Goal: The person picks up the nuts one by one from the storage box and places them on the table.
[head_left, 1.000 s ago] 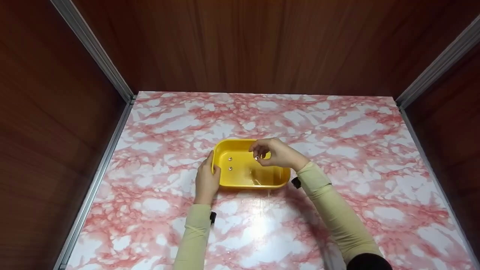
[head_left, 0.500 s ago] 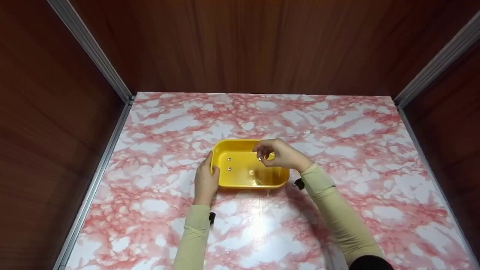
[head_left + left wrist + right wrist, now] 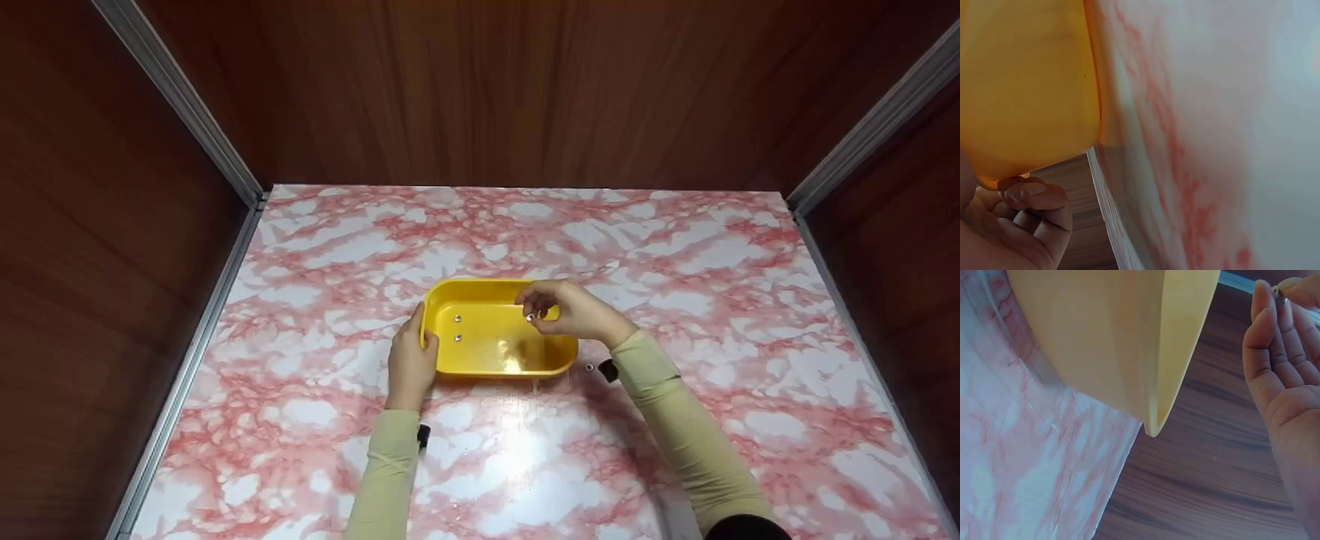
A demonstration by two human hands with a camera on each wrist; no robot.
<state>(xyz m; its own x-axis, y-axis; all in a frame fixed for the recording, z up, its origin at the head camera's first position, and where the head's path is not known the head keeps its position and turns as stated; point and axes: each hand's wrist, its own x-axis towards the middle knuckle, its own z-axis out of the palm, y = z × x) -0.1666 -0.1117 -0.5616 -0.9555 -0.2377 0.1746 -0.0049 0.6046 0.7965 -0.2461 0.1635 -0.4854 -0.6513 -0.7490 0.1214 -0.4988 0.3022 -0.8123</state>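
A yellow plastic tray (image 3: 480,373) with rounded corners lies on the table. My left hand (image 3: 411,366) grips its left wall, thumb over the rim and fingers outside; the left wrist view has the fingers (image 3: 1044,197) at the tray's edge. Above the tray's right part, my right hand (image 3: 571,311) pinches a small shiny metal piece (image 3: 530,318) between thumb and fingertips. In the right wrist view this metal piece (image 3: 1279,295) looks ring-like, but its exact kind is unclear. Two similar small pieces (image 3: 458,338) lie inside the tray near its left end.
Another small round piece (image 3: 589,367) lies on the red-and-white marbled table (image 3: 315,465), right of the tray by the black wrist camera (image 3: 608,370). Dark wood panels (image 3: 480,97) with metal edge strips stand at the back and both sides.
My right hand has shifted a little to the right with the pinched piece. The small piece on the table beside the right wrist has come into view. The left hand and tray stay nearly still.
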